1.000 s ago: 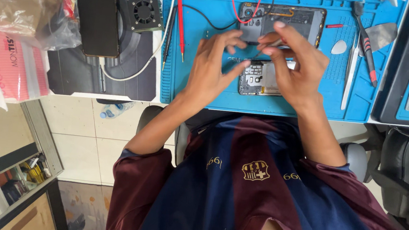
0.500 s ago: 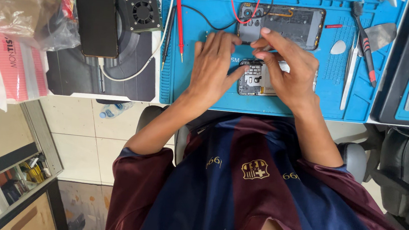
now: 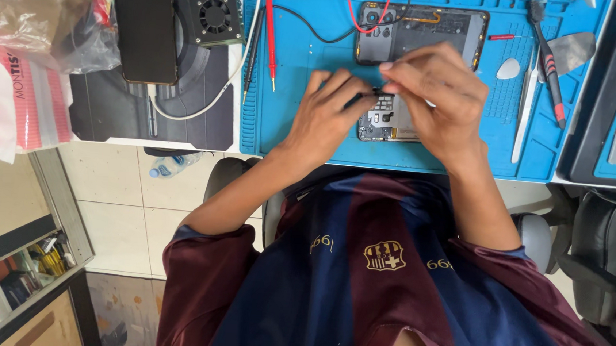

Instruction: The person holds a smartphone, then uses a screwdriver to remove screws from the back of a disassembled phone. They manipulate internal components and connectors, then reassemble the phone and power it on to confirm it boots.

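Observation:
An opened phone (image 3: 383, 125) with its circuit board showing lies on the blue work mat (image 3: 290, 120), partly under both hands. My left hand (image 3: 325, 119) rests on the phone's left side, its fingers closed on a thin dark tool (image 3: 361, 97). My right hand (image 3: 438, 103) hovers over the phone's upper right, thumb and forefinger pinched at the tool's far end. What the fingertips touch beneath is hidden. A second opened phone frame (image 3: 422, 32) lies just beyond the hands.
Red and black probe leads (image 3: 269, 34) run down the mat's left. A black slab (image 3: 144, 21) and small fan (image 3: 214, 15) sit left of it. White tweezers (image 3: 524, 113), a red-black screwdriver (image 3: 551, 64) and a pick (image 3: 508, 68) lie right. Plastic bags (image 3: 28, 12) crowd the far left.
Both hands, earlier spread flat over the phone, have drawn up and together. The fingers now pinch a thin dark tool above the phone's upper end.

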